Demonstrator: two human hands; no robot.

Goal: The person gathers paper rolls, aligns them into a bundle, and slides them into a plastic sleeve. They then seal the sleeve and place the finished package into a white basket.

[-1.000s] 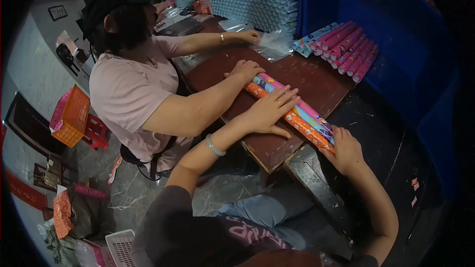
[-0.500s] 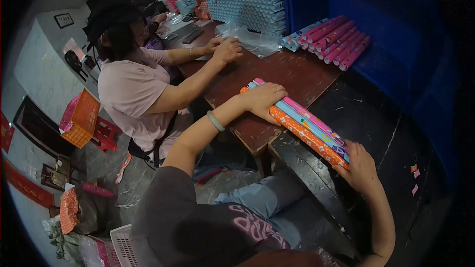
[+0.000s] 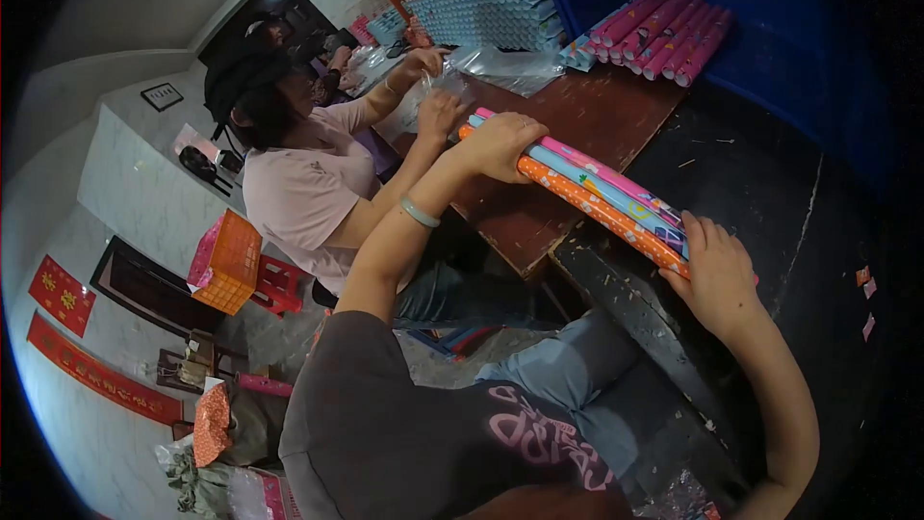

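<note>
One printed tube bundle (image 3: 604, 197), right of centre: left hand (image 3: 505, 146) has fingers closed over its upper-left part, right hand (image 3: 714, 274) grips the lower-right end. Co-worker's hand (image 3: 441, 114) now off it, near clear plastic film (image 3: 515, 72); wearer alone controls it.

The near paper roll (image 3: 594, 206) is orange with white patches, the middle roll (image 3: 599, 187) pale blue and yellow, the far roll (image 3: 602, 168) pink; the piled rolls (image 3: 666, 31), far right, look mostly pink, motifs unclear.

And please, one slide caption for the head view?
Left hand and right hand grip orange, blue and pink patterned rolls.
</note>
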